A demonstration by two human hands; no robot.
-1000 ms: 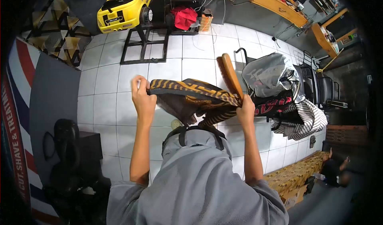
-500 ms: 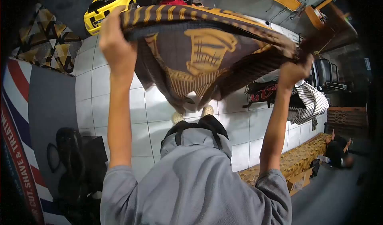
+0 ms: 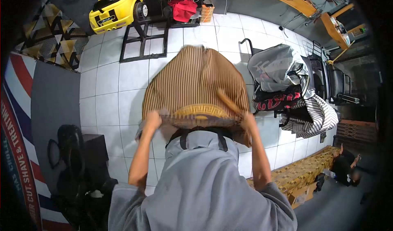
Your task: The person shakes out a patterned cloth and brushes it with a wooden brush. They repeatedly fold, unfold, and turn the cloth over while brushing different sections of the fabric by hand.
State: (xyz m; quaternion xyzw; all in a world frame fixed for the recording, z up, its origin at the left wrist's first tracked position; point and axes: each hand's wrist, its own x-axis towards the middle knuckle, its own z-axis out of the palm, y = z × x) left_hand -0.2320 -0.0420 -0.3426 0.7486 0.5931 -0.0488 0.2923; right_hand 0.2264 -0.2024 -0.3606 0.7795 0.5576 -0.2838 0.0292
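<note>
A brown and gold striped cloth [image 3: 192,73] billows out in front of my legs, above the tiled floor. A gold key-pattern motif shows along its near part, close to my waist. My left hand [image 3: 152,120] is closed on the cloth's near left edge. At the near right edge my right hand [image 3: 247,122] grips the same cloth, slightly blurred. Between the two hands the edge is stretched across my body, and the cloth hides my feet.
Ahead lie a black metal frame [image 3: 144,42] and a yellow toy car [image 3: 118,10]. To the right, a chair [image 3: 278,67] bears bags and a striped cloth [image 3: 317,116]. A patterned bench [image 3: 303,165] is at lower right, near a person [image 3: 346,165]. White tiles [image 3: 108,108] cover the floor.
Both hands have come down from high and wide to near my waist, closer together. The cloth has swung from raised and bunched to spread out low ahead of me.
</note>
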